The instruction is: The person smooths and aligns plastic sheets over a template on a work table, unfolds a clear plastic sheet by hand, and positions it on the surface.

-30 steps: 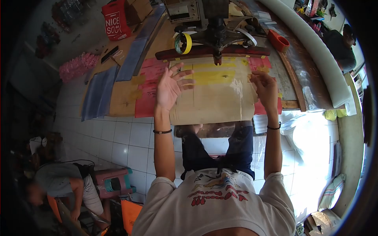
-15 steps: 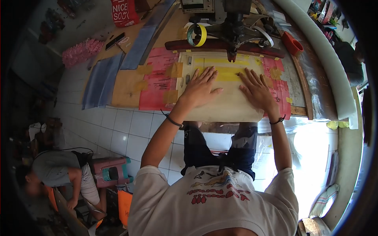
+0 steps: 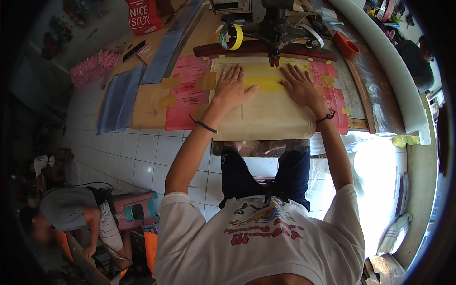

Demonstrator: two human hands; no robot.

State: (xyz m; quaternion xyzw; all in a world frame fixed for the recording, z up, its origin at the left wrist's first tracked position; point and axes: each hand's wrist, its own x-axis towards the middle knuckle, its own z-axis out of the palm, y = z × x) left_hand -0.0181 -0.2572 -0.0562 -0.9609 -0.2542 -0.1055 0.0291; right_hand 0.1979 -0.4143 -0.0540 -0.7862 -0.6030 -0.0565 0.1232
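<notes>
A cream translucent sheet (image 3: 263,118) lies on the work table, its near edge hanging at the table's front. My left hand (image 3: 231,89) rests flat on the sheet's left part, fingers stretched forward and thumb out. On the right part my right hand (image 3: 304,89) lies palm down with its fingers spread. Yellow strips (image 3: 262,84) show between the two hands. Red sheets with brown tape patches flank the cream one, a left red sheet (image 3: 183,107) and a right red sheet (image 3: 336,99). Neither hand grips anything.
Beyond my hands stands a dark metal press (image 3: 275,40) over a dark red bar (image 3: 209,49). A yellow tape roll (image 3: 237,38) hangs on it. Blue-grey sheets (image 3: 121,102) lie left, a red container (image 3: 346,45) right. A seated person (image 3: 71,209) works at lower left.
My left hand has slid forward, now covering small grey pieces at the sheet's left edge. The right hand has shifted slightly forward. The whole view has moved a little.
</notes>
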